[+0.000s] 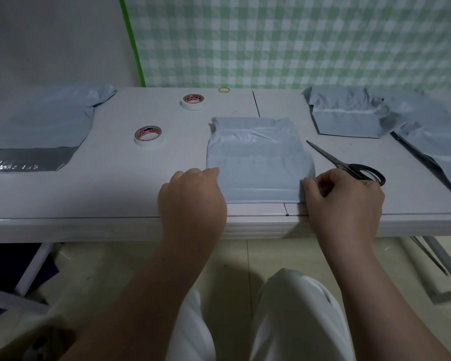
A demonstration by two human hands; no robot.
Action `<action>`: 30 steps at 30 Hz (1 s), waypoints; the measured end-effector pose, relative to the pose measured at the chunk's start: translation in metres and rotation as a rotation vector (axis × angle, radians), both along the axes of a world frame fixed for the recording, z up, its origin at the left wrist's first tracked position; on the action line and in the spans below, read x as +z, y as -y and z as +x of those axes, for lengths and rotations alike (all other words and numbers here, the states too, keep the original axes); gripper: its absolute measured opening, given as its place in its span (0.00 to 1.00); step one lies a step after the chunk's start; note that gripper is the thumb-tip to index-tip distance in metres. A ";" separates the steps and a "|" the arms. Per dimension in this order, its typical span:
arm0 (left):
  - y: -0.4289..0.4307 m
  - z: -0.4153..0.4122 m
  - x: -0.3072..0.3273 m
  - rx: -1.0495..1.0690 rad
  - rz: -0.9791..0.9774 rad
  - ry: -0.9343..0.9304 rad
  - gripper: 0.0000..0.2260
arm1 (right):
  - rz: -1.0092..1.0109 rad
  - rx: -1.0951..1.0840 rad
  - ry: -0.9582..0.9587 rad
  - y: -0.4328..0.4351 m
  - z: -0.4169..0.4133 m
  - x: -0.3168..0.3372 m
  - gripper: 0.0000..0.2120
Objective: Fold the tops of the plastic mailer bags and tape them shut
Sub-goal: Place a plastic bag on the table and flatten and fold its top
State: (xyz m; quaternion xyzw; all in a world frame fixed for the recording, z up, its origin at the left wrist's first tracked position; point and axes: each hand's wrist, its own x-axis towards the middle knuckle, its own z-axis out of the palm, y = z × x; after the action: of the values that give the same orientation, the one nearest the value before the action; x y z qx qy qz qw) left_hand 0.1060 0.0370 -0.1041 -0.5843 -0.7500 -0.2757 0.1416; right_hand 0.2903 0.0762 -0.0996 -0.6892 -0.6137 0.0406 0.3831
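A pale grey plastic mailer bag (255, 155) lies in the middle of the white table (120, 194), its near flap folded over toward the front edge. My left hand (193, 199) grips the flap's left end with curled fingers. My right hand (344, 199) pinches the flap's right end between thumb and fingers. Two rolls of white tape sit left of the bag, one nearer (149, 136) and one farther back (192, 101). Black scissors (349, 164) lie just right of the bag, their handles partly behind my right hand.
A flat mailer bag (39, 121) with a dark strip lies at the table's left. Other grey mailer bags (349, 115) lie at the back right and right edge (432, 136). A rubber band (224, 89) rests at the far edge. A checked cloth hangs behind.
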 end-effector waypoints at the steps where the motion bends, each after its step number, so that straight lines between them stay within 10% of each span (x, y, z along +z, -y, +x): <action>1: 0.000 0.000 0.000 0.000 0.002 0.005 0.10 | -0.003 -0.001 0.001 0.000 -0.001 0.000 0.09; 21: 0.000 0.001 0.000 -0.015 -0.035 0.016 0.09 | -0.027 -0.020 0.044 0.000 -0.004 0.004 0.11; 30: -0.006 -0.010 0.018 -0.083 -0.102 -0.261 0.07 | -0.020 -0.017 0.057 0.001 -0.004 0.006 0.11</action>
State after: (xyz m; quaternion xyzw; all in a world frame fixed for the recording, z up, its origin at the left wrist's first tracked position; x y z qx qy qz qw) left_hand 0.0964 0.0434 -0.0865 -0.6521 -0.7135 -0.1643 0.1966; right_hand 0.2863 0.0749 -0.0937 -0.6991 -0.6180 0.0240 0.3587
